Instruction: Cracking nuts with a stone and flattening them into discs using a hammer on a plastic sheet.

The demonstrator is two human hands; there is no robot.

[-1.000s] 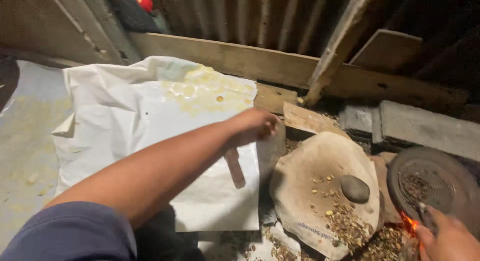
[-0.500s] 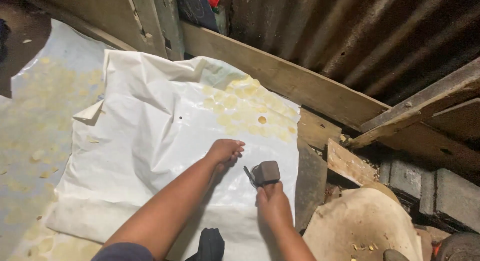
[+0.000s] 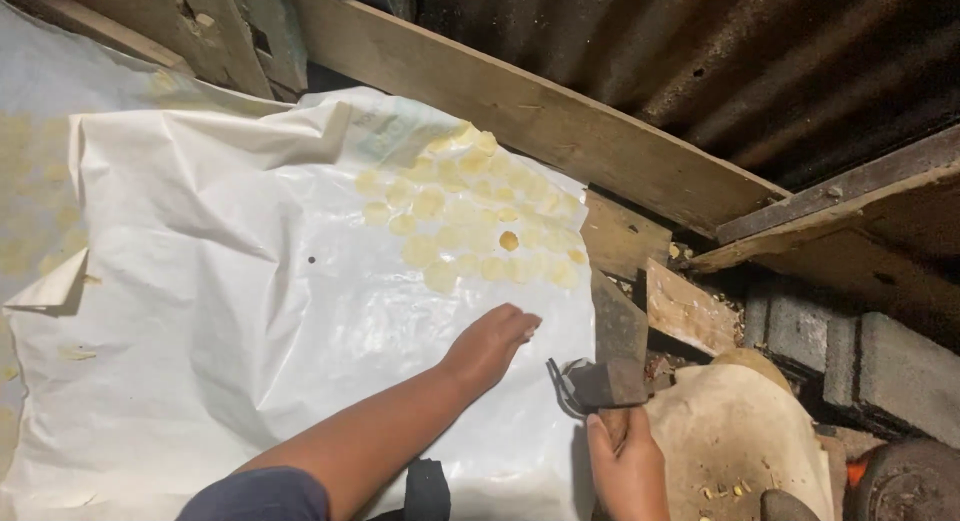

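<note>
A white plastic sheet (image 3: 230,311) lies spread out, with several flat pale-yellow discs (image 3: 470,216) pressed onto its far right part. My left hand (image 3: 490,343) rests palm down on the sheet just below those discs, fingers together and holding nothing. At the sheet's right edge my right hand (image 3: 625,466) grips the wooden handle of a small hammer (image 3: 600,383). Its dark metal head sits upright just above the sheet, to the right of my left hand.
A flat tan stone (image 3: 740,431) with a few kernels lies at the lower right. Grey concrete blocks (image 3: 880,366) and a round dark pan (image 3: 915,486) sit beyond it. Wooden planks (image 3: 520,111) and a corrugated metal wall (image 3: 720,51) border the far side.
A second ago my right hand was by the pan at the right; it has since taken the hammer and holds it beside my left hand, which stays on the sheet. The view has turned left.
</note>
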